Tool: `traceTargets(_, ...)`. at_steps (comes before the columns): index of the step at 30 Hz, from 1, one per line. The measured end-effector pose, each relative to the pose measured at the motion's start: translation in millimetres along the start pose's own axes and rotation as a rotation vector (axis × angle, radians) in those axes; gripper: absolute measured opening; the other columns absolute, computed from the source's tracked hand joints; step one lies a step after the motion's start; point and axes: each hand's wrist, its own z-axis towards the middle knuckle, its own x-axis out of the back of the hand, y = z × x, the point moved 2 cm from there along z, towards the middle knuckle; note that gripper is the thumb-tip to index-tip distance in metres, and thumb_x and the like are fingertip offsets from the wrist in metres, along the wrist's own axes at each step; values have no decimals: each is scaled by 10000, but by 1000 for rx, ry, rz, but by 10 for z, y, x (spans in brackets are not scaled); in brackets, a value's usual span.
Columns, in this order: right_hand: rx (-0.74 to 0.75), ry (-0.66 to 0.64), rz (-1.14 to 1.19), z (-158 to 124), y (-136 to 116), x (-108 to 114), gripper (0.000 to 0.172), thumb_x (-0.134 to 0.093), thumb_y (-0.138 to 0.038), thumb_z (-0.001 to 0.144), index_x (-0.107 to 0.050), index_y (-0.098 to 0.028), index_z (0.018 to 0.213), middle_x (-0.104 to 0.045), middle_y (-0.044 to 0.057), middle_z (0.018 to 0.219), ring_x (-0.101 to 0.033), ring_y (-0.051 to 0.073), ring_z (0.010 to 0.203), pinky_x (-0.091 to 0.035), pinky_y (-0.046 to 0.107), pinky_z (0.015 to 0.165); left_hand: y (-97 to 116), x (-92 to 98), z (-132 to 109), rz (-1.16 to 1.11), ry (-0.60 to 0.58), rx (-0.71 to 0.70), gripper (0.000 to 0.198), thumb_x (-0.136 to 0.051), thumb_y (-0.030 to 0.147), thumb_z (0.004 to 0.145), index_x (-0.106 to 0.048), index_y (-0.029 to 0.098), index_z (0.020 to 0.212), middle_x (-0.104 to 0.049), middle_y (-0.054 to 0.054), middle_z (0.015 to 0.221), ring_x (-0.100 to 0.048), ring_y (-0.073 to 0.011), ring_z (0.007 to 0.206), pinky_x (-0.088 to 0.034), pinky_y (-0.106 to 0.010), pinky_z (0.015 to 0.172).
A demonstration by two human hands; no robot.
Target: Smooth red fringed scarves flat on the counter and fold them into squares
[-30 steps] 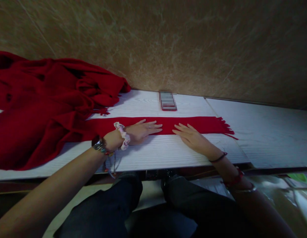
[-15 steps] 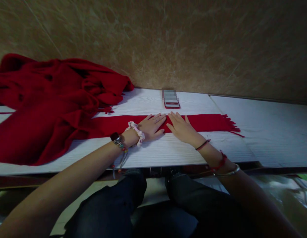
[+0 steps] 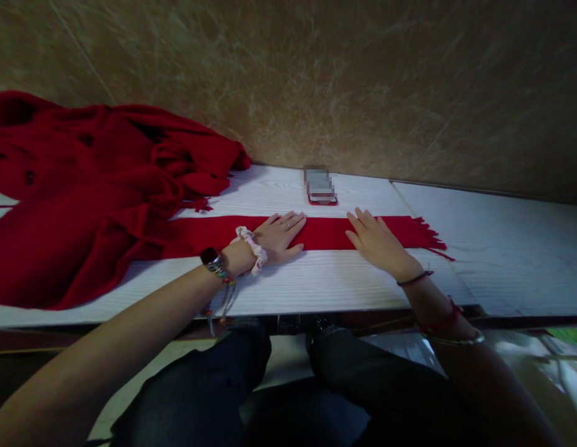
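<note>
Head cam: my right hand (image 3: pixel 380 245) just slid further right of the phone (image 3: pixel 321 186), left hand (image 3: pixel 277 239) left of it, fingers loosely apart on the fringed red scarf (image 3: pixel 326 233) in front, so that bit looks smooth.

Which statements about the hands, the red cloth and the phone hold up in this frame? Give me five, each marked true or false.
1. The left hand rests on the flat red strip. True.
2. The right hand is gripping the phone. False: its fingers are spread over the strip, and the phone lies apart from both hands, nearer the wall.
3. The fringe of the strip shows to the right of the right hand. True.
4. The bunched red cloth is at the right end of the white surface. False: it is at the left.
5. A pale scrunchie is worn on the left arm. True.
</note>
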Motion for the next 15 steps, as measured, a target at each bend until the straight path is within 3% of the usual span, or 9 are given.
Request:
traceTargets(3,97,56,98,77,-238,-15,518,-227,-333,892,-318,-88,1338,-283,163,1411,-239,299,1289,-259,510,1006,22,14,-9,-9,3,42,637,-292,424,855,-160,91,1381,-155,-107,1446,-126,-269,1320,-138,-458,1047)
traceTargets(7,183,-1,144,96,-384,-97,505,-205,-344,896,-319,-142,1344,-280,118,1421,-240,273,1293,-253,518,1007,19,9,-31,6,-6,78,648,-278,446,860,-153,85,1384,-147,-107,1447,-116,-264,1322,-132,-455,1048)
traceTargets(10,110,-11,94,14,-206,-112,500,-217,-347,891,-320,-166,1345,-287,115,1419,-260,280,1285,-254,545,994,0,0,-41,7,-5,64,642,-278,437,860,-150,93,1387,-140,-100,1449,-112,-258,1323,-133,-450,1050)
traceTargets(15,-70,-38,-29,-169,307,-108,487,-230,-330,882,-342,-189,1334,-305,110,1412,-246,317,1284,-233,616,965,-21,6,-46,-16,-17,59,604,-291,373,856,-175,101,1383,-143,-90,1450,-116,-267,1321,-133,-457,1051)
